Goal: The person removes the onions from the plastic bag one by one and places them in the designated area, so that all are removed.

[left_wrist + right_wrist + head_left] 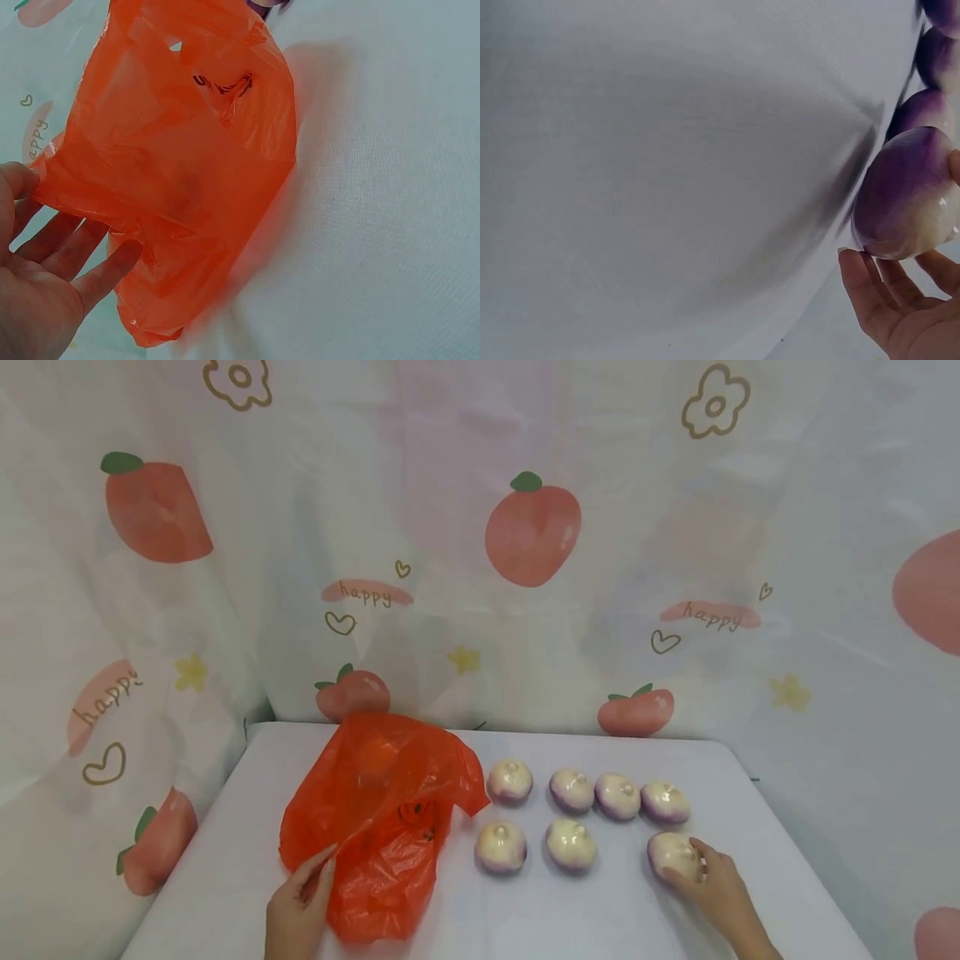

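Observation:
A red plastic bag (390,877) with black printing lies crumpled on the left of the table. At its near left edge my left hand (296,906) pinches the film; in the left wrist view the fingers (112,270) lie along the bag's edge. A rounder, brighter patch shows through the upper part of the bag. To the right, my right hand (718,889) grips a glossy purple-and-white onion (670,852) by its right side, thumb near and fingers over the top. The right wrist view shows this onion (904,195) with its purple side toward the camera.
Several similar onions stand between the bag and my right hand: a back row including one onion (510,782), and two nearer ones, a left onion (501,848) and a right onion (571,846). A white cloth covers the table (600,910). Behind hangs a fruit-printed curtain (450,485).

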### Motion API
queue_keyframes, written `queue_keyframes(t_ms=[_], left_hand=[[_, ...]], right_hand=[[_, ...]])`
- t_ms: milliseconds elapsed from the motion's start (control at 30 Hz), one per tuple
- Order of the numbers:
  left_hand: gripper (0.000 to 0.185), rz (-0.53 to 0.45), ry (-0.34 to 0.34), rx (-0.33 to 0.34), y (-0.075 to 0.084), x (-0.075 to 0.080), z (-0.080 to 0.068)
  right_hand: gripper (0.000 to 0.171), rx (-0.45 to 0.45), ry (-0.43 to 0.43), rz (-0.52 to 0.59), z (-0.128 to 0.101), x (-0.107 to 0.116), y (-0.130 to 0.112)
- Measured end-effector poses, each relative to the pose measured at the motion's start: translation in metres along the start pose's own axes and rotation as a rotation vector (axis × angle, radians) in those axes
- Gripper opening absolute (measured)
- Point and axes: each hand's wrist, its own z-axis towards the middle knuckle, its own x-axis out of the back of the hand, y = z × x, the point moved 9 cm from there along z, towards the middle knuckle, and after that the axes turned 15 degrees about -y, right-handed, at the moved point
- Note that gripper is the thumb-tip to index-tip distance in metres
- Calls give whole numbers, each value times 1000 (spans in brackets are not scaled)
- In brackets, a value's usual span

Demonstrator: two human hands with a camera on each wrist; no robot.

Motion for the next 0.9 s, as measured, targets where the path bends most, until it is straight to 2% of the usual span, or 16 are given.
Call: queue_keyframes(t_ms=[233,367,600,900], left_hand=[[27,-23,-12,50,-5,-2,-2],[26,-21,-20,83,-9,-4,-2],[27,-33,-21,78,-8,-4,0],[27,-17,-14,62,-5,-3,-1]], right_hand=[[86,-9,-23,5,4,-9,-1],[83,10,-3,-3,2,-12,-3],[78,88,44,37,2,-9,-18],[82,82,-6,50,12,-20,-28]])
